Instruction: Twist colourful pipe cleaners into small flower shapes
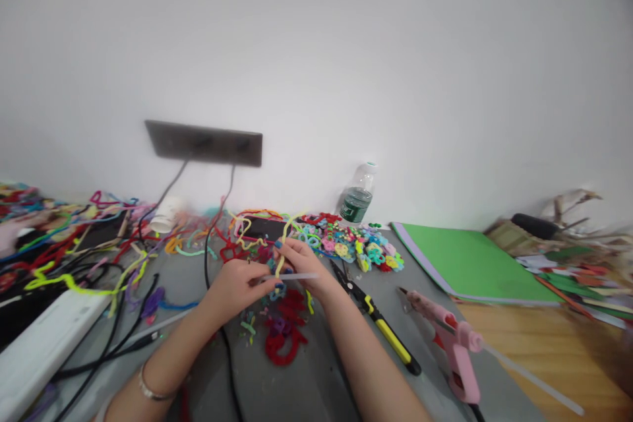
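Over the grey desk (267,389), the left hand's (240,289) grip pinches a translucent stick (299,276) while the right hand (305,266) pinches a yellow fuzzy stem (285,232), near red curled pieces (283,359).

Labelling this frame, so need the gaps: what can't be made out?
All in the head view:
Right hand: some fingers hidden behind left hand and pale stick.
Bottle label: text too small, blurred.
Wall panel: socket details blurred.
White box: cut off by left edge.
Glue gun cable: cut off by bottom edge.
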`<control>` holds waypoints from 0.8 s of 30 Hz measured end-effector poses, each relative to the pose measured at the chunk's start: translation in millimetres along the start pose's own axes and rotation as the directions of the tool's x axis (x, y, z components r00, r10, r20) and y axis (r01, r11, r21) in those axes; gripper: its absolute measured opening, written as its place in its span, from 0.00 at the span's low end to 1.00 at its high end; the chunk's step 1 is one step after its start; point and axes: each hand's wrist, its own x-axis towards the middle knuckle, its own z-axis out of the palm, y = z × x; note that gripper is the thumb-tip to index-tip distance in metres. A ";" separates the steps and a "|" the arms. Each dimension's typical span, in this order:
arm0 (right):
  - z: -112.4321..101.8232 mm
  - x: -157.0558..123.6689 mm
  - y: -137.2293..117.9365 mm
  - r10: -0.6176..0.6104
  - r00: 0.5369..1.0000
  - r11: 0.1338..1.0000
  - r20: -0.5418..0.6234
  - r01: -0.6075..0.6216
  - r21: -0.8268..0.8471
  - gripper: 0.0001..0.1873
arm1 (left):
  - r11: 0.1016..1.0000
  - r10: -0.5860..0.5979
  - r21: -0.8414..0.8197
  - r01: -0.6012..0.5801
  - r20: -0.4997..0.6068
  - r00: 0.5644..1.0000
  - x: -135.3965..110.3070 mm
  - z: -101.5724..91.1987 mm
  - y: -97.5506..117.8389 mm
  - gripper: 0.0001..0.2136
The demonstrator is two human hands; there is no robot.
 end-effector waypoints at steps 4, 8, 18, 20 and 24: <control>-1.9 3.5 5.2 -0.031 0.999 0.999 -0.040 0.031 0.017 0.23 | 0.990 -0.074 -0.124 0.062 -0.092 0.993 2.3 -4.3 1.2 0.21; -3.6 4.1 6.3 -0.055 0.997 0.997 -0.060 0.051 -0.064 0.21 | 0.961 -0.203 -0.227 0.157 -0.196 0.959 2.7 -6.8 3.2 0.20; 1.1 1.3 -0.4 -0.202 0.976 0.937 -0.083 0.167 -0.308 0.07 | 0.927 -0.375 -0.167 0.337 -0.333 0.865 3.4 -5.9 -10.5 0.21; 2.5 1.3 0.6 -0.262 0.961 0.906 -0.087 0.214 -0.366 0.04 | 0.929 -0.367 -0.070 0.364 -0.300 0.880 3.1 -7.6 -13.8 0.22; 3.0 0.2 2.0 -0.368 0.928 0.834 -0.056 0.302 -0.461 0.03 | 0.906 -0.359 0.171 0.387 -0.176 0.917 2.9 -11.5 -18.1 0.22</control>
